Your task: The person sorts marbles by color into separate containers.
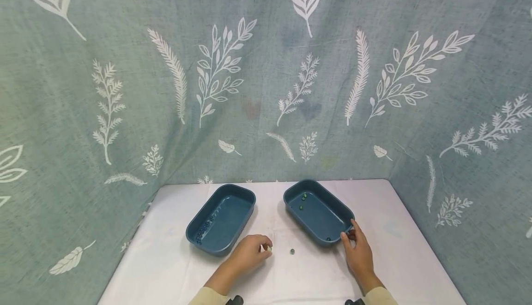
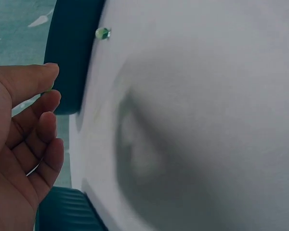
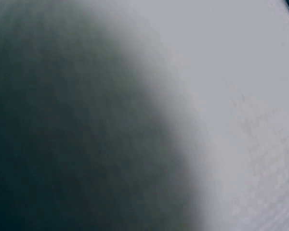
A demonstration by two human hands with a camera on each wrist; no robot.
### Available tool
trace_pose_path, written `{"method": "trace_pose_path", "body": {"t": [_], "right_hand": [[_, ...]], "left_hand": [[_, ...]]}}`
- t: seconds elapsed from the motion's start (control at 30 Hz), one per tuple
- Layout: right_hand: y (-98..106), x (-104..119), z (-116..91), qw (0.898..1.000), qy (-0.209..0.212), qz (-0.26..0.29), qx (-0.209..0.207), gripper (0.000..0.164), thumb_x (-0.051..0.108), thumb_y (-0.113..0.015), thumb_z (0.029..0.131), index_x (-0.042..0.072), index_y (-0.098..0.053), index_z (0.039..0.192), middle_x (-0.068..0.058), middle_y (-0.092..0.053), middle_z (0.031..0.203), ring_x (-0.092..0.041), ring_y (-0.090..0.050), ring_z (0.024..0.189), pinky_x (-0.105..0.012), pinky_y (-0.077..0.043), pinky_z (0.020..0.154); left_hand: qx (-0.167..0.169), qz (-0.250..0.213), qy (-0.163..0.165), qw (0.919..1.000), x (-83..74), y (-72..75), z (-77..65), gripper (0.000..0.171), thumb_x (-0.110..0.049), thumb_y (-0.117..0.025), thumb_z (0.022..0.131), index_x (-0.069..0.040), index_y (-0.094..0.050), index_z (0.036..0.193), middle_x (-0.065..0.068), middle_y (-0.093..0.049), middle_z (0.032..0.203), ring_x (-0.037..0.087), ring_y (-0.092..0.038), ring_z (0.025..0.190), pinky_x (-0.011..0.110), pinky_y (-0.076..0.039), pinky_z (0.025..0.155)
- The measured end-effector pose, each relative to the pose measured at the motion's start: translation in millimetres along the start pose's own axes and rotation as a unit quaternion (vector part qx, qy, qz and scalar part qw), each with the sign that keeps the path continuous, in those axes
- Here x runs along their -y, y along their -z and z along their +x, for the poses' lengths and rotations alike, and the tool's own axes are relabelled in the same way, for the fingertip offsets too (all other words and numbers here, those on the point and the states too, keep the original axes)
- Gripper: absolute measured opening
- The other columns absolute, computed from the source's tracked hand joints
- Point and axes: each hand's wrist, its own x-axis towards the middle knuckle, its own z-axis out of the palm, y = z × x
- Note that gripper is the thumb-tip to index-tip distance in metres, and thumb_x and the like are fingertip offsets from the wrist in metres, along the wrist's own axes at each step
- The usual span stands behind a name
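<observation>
Between the thumb and forefinger of my left hand (image 1: 251,253) is a small green marble (image 2: 48,89), mostly hidden by the fingertips. The hand is above the white cloth, beside the near right side of the left blue tray (image 1: 226,224). On the cloth between the hands lies another green marble (image 1: 293,251), which the left wrist view also shows. My right hand (image 1: 359,251) holds the near right corner of the right blue tray (image 1: 320,215) with thumb and fingers. Several green marbles (image 1: 305,197) lie at that tray's far end, and a dark marble (image 1: 329,239) lies near its front.
Several dark blue marbles (image 1: 203,231) are gathered along the left side of the left tray. A white cloth (image 1: 399,245) covers the table. Leaf-patterned green fabric (image 1: 266,88) hangs behind and at both sides. The right wrist view is mostly dark blur and cloth.
</observation>
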Motion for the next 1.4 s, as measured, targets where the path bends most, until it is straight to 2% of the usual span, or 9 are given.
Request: {"method": "trace_pose_path", "body": {"t": [0.4,0.63,0.8,1.03,1.2,1.4], "right_hand": [[-1.8,-0.4,0.7,1.0,-0.009,-0.003,0.0,0.063,0.037,-0.055,0.1,0.011,-0.03,0.152,-0.017,-0.055,0.119,-0.033,-0.055,0.113,-0.057,-0.04,0.096],[-2.7,-5.0,-0.6,1.0,-0.003,0.006,-0.001,0.064,0.037,-0.057,0.099,0.012,-0.032,0.152,-0.016,-0.056,0.117,-0.031,-0.056,0.111,-0.055,-0.042,0.094],[-2.8,-5.3,0.8,1.0,-0.005,0.007,0.0,0.064,0.038,-0.057,0.099,0.012,-0.032,0.152,-0.015,-0.056,0.118,-0.031,-0.056,0.112,-0.055,-0.042,0.094],[-1.4,-2.7,0.9,1.0,-0.008,0.005,0.007,0.064,0.037,-0.057,0.099,0.013,-0.031,0.152,-0.016,-0.056,0.119,-0.031,-0.055,0.112,-0.056,-0.041,0.095],[-1.0,-2.0,1.3,1.0,-0.009,0.004,0.009,0.064,0.037,-0.056,0.099,0.012,-0.03,0.152,-0.016,-0.055,0.12,-0.031,-0.055,0.113,-0.056,-0.041,0.096],[-0.3,-1.4,1.7,1.0,-0.011,0.002,0.01,0.064,0.038,-0.055,0.099,0.011,-0.03,0.152,-0.018,-0.055,0.121,-0.032,-0.054,0.114,-0.056,-0.04,0.096]], "left_hand": [[-0.007,0.004,-0.013,0.9999,-11.2,16.3,14.9,0.014,-0.019,-0.076,0.084,-0.015,-0.073,0.097,-0.015,-0.061,0.081,0.002,-0.052,0.068,0.023,-0.045,0.06],[0.001,-0.007,-0.008,0.9999,-14.2,17.8,27.0,0.014,-0.02,-0.075,0.086,-0.015,-0.073,0.099,-0.015,-0.061,0.083,0.003,-0.052,0.072,0.023,-0.047,0.063],[-0.017,-0.016,-0.018,0.9996,-14.3,19.0,39.5,0.013,-0.019,-0.075,0.086,-0.016,-0.073,0.098,-0.014,-0.062,0.085,0.005,-0.054,0.074,0.024,-0.048,0.064],[-0.026,-0.043,-0.005,0.9987,-15.7,18.2,53.1,0.012,-0.019,-0.076,0.086,-0.016,-0.073,0.097,-0.014,-0.062,0.084,0.007,-0.053,0.072,0.024,-0.047,0.061],[-0.032,-0.043,-0.008,0.9985,-17.2,18.0,60.5,0.013,-0.019,-0.076,0.086,-0.015,-0.073,0.098,-0.014,-0.062,0.084,0.006,-0.054,0.072,0.024,-0.047,0.062],[-0.03,-0.046,-0.027,0.9981,-18.9,22.1,69.3,0.012,-0.016,-0.076,0.085,-0.014,-0.073,0.096,-0.012,-0.063,0.083,0.008,-0.055,0.072,0.024,-0.048,0.063]]}}
